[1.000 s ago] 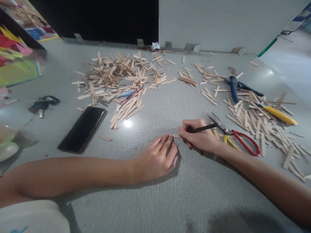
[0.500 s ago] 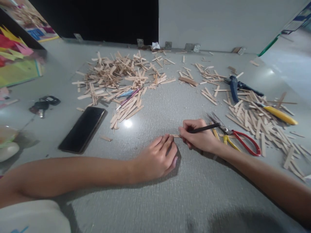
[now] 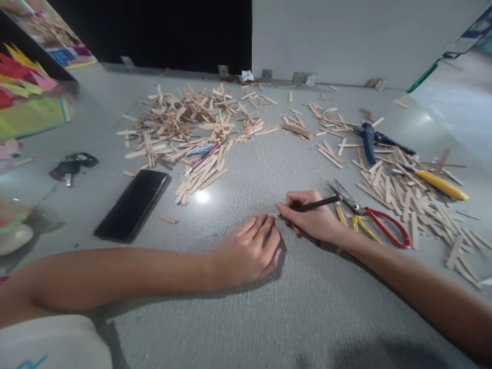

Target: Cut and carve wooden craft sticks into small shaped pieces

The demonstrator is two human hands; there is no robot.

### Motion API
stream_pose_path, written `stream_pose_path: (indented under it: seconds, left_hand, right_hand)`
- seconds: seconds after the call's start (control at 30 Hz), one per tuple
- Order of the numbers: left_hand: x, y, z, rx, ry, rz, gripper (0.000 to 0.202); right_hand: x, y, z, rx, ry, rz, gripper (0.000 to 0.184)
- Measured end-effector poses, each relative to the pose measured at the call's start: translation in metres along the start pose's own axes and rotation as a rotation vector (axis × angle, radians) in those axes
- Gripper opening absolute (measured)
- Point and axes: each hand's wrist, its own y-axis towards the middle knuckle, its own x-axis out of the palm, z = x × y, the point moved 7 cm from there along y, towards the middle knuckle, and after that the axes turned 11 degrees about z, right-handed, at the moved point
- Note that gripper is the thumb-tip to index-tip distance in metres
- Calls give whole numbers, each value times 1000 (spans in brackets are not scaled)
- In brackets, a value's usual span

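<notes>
My left hand point(image 3: 249, 251) lies flat on the grey table point(image 3: 246, 318), its fingertips pressing down on a small wooden stick point(image 3: 274, 216) that is mostly hidden between my hands. My right hand point(image 3: 309, 215) is closed round a black pencil point(image 3: 317, 204), whose tip touches the stick just past my left fingertips. The two hands almost touch. Red-handled scissors point(image 3: 380, 225) and a yellow-handled tool point(image 3: 359, 225) lie just right of my right hand.
A big heap of wooden sticks point(image 3: 188, 123) spreads across the back left, another heap point(image 3: 407, 189) at the right with a yellow cutter point(image 3: 438, 183) and blue pliers point(image 3: 369, 141). A black phone point(image 3: 132, 205) and keys point(image 3: 71, 166) lie left. Coloured paper point(image 3: 26, 97) is far left.
My right hand with the pencil has slid a little to the left along the stick. My left hand stays put. The view has shifted slightly.
</notes>
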Motion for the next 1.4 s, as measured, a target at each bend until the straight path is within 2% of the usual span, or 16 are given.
stream_pose_path:
  seconds: [0.2, 0.4, 0.67, 0.9, 1.4]
  left_hand:
    - [5, -5, 0, -6, -17, -48, 39]
    - [2, -1, 1, 0, 6, -5, 42]
    - [4, -4, 1, 5, -8, -50, 41]
    - [2, 0, 1, 11, 15, -24, 45]
    - [0, 2, 1, 10, -1, -7, 43]
  right_hand:
    - [0, -1, -1, -5, -7, -10, 53]
    - [0, -1, -4, -47, -37, -12, 53]
    - [-3, -1, -2, -61, -113, -6, 52]
    - [-3, -1, -8, -72, -138, 3, 52]
    - [-4, -2, -5, -17, -112, -13, 46]
